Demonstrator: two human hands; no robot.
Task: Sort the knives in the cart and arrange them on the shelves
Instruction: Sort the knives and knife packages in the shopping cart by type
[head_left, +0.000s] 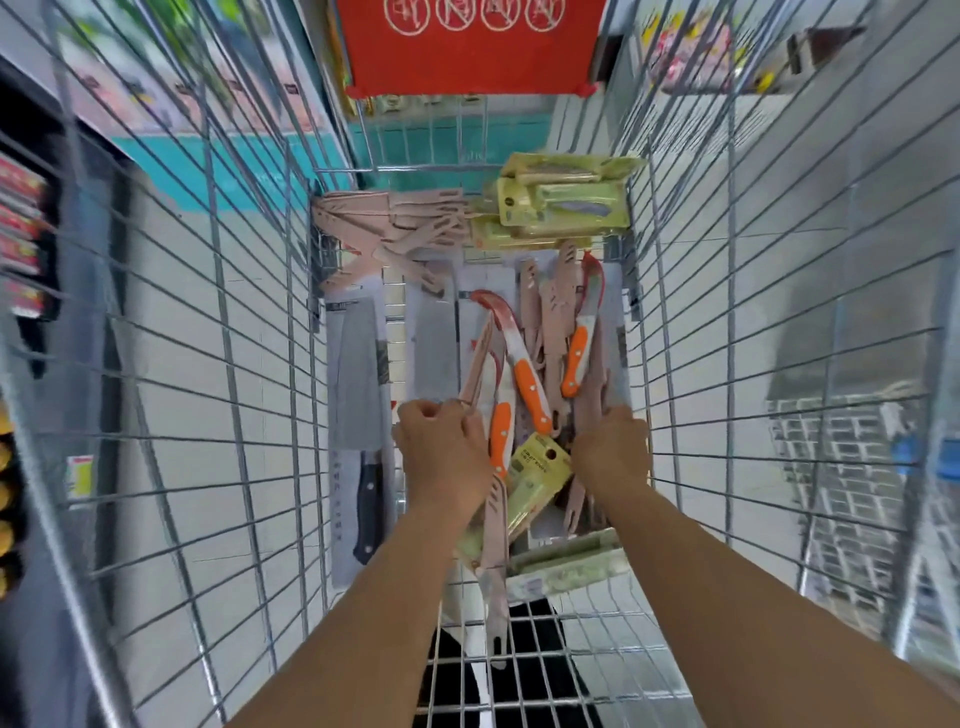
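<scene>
Both hands reach down into the cart (223, 364), among the loose knives at its near end. The left hand (441, 447) has its grip closed round a pink sheathed knife (480, 358) — long axis running toward the far end. The right hand (613, 447) curls among pink knives (592, 395); whether it holds one I cannot tell.

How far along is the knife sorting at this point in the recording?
Early. Pink sheathed knives and yellow-green packs lie grouped at the cart's far end. The left hand pinches a pink knife; the right hand reaches into the mixed pile. Orange-handled knives and cleavers remain; nothing visibly shelved.
</scene>
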